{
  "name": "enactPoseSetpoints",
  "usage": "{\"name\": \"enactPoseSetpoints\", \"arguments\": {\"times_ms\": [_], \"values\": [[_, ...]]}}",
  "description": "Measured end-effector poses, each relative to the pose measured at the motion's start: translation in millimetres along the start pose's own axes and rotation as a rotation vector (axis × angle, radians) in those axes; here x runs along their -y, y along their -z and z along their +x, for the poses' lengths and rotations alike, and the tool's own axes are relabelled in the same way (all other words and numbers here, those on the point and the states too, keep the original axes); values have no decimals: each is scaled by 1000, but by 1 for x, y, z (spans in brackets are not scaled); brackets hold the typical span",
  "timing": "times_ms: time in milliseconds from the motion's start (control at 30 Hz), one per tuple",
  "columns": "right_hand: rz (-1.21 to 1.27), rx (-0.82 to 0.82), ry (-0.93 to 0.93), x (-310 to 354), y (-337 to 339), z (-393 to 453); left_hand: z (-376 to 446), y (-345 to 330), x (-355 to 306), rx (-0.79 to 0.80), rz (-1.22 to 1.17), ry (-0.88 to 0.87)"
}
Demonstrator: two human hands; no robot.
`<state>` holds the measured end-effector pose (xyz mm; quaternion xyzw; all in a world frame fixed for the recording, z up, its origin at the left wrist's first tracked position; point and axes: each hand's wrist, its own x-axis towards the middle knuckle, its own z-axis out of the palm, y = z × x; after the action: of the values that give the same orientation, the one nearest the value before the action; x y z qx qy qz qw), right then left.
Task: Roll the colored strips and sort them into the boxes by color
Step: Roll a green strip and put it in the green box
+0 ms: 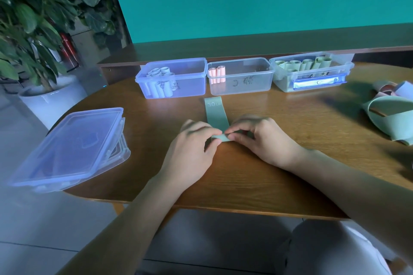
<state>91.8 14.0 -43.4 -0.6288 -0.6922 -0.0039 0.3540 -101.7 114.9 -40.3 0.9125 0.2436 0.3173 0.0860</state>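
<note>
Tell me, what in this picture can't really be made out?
- Near end of the green strip, head view: hidden under the fingers of the left hand and right hand, so how far it is rolled is unclear.
- Handwriting on the middle box: too small and faint to read.
- Loose strips at the right: cut off by the frame edge.
- Stacked lids: count unclear through overlapping clear plastic.
</note>
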Motion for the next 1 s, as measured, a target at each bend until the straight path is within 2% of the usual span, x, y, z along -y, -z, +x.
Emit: {"name": "enactPoseSetpoints", "arguments": {"times_ms": [167,433,600,1000], "values": [[-17,40,-8,-6,1,8,5,-3,3,-16,9,-33],[4,36,-2,-10,1,14,17,-9,13,27,-51,58],[30,40,-30,-17,-2,20,20,-10,15,-18,-19,5],[-29,31,12,-26,-3,33,37,-18,23,57,-24,79]]}}
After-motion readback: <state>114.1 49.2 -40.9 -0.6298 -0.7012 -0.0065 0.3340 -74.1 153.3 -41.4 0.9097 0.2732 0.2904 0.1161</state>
